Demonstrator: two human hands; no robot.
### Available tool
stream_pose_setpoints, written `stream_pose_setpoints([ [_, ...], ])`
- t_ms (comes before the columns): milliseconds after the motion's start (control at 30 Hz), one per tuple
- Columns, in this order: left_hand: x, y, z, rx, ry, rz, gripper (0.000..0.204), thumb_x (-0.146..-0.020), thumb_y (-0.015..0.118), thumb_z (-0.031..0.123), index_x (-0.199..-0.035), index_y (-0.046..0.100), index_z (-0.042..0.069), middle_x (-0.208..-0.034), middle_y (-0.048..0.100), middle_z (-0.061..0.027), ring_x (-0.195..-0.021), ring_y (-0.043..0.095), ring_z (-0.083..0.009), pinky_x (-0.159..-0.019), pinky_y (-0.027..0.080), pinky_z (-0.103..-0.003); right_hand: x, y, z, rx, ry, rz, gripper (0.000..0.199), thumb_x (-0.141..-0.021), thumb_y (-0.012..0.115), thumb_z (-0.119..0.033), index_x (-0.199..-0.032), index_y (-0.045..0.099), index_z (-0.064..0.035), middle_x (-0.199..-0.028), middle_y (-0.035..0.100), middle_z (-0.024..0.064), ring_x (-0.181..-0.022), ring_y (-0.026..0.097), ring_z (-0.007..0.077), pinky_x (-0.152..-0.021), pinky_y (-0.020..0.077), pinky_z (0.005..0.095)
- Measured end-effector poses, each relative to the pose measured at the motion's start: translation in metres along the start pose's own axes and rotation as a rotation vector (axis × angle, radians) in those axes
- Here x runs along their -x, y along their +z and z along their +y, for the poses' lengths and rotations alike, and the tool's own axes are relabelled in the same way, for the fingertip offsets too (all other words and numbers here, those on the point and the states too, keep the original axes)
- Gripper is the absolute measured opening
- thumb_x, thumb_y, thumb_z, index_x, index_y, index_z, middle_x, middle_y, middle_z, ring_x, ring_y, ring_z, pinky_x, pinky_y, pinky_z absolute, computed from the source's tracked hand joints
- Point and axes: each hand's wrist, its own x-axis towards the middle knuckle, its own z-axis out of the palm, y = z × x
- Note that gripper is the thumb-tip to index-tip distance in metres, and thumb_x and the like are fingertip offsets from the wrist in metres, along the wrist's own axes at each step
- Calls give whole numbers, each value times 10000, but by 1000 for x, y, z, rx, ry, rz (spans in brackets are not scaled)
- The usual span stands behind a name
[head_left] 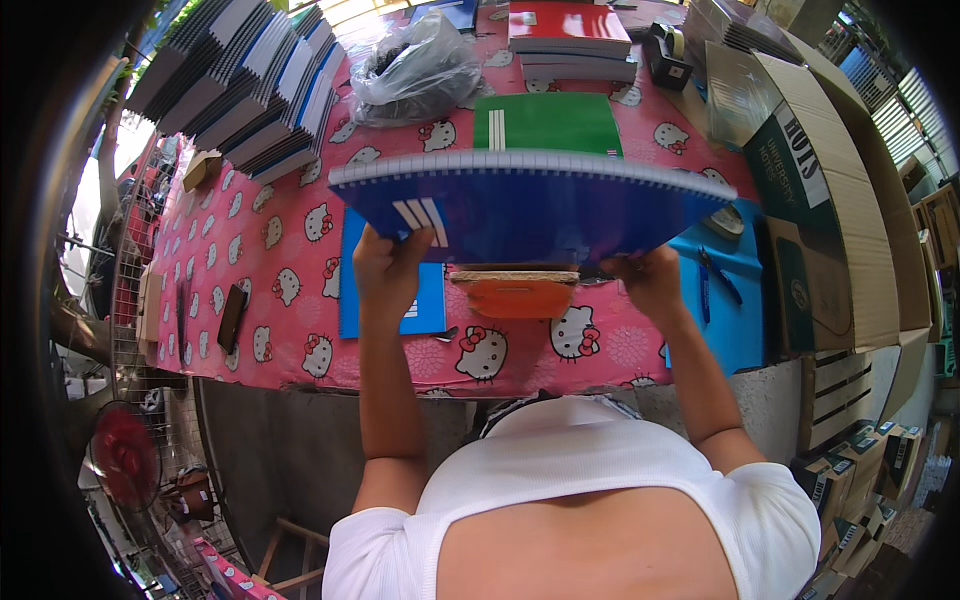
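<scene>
A dark blue spiral notebook (530,205) is tilted up over the table, its wire-bound edge facing away from me. My left hand (392,268) grips its lower left corner, the thumb on the cover beside white stripes. My right hand (648,278) is closed round the lower right corner. Under the notebook's near edge sits an orange block-like thing (520,297) with a brown top, partly hidden. A light blue notebook (430,300) lies flat beneath my left wrist. To the right, blue-handled pliers (706,285) rest on a light blue cover (742,335).
Stacked spiral notebooks (245,85) stand far left, beside a plastic bag (415,75) of dark bits. A green notebook (550,122), red-topped books (570,30) and a tape dispenser (667,55) lie behind. An open carton (820,200) borders the right side of the pink-covered table (290,340).
</scene>
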Motion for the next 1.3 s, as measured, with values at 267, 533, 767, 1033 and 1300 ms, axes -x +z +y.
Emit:
stream_pose_setpoints([
  [267, 23, 43, 38, -300, 472, 261, 619, -848, 653, 72, -1385, 351, 10, -1385, 421, -142, -1295, 365, -206, -1088, 235, -426, 42, 39, 51, 137, -8, 42, 317, -755, 678, 28, -1048, 590, -54, -892, 664, 160, -845, 658, 331, -691, 507, 384],
  [533, 28, 97, 48, -726, 596, -453, 652, -878, 610, 238, -1415, 324, 5, -1177, 580, -152, -1034, 544, -276, -1074, 266, -482, 9, -91, 74, 657, -200, 270, 89, -749, 677, -83, -795, 628, -25, -869, 624, 171, -822, 598, 345, -742, 478, 399],
  [767, 24, 115, 42, -513, 692, -296, 167, -795, 711, 204, -940, 708, 121, -981, 677, -44, -900, 601, -197, -898, 376, -368, -14, -238, 128, 1236, 623, 326, 169, -776, 657, -64, -933, 624, -10, -978, 644, 233, -887, 637, 404, -751, 513, 472],
  [1033, 28, 112, 46, -447, 630, -244, 124, -774, 726, 184, -880, 716, 121, -861, 672, -14, -808, 594, -190, -877, 348, -362, -6, -184, 41, 931, -100, 427, 271, -752, 504, 83, -969, 627, -24, -926, 633, 175, -899, 610, 360, -791, 502, 419],
  [1300, 29, 116, 49, -482, 610, -271, 143, -785, 719, 193, -898, 715, 105, -836, 667, -23, -810, 593, -186, -878, 339, -344, 51, -58, -79, -291, 320, -216, 721, -832, 661, -25, -1458, 317, -119, -742, 618, 43, -684, 546, 76, -643, 465, 244],
])
